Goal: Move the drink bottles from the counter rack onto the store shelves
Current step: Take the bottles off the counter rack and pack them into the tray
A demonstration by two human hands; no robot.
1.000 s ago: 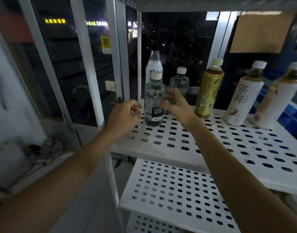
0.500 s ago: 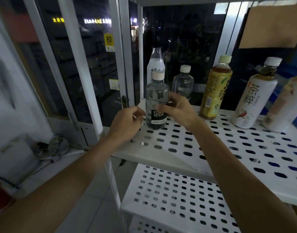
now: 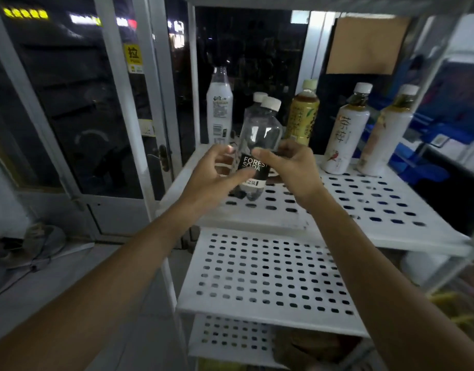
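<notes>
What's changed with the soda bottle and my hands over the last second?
The left hand and right hand closed in on the Forest Soda bottle and now grip it at its label. It has tipped from upright, cap toward the right. The tall white bottle and the tea bottles stayed standing on the shelf.

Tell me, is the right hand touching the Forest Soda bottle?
Touching. The head view shows the right hand with its thumb pressed on the upper edge of the black label of the Forest Soda bottle, and its fingers curling round behind.
</notes>
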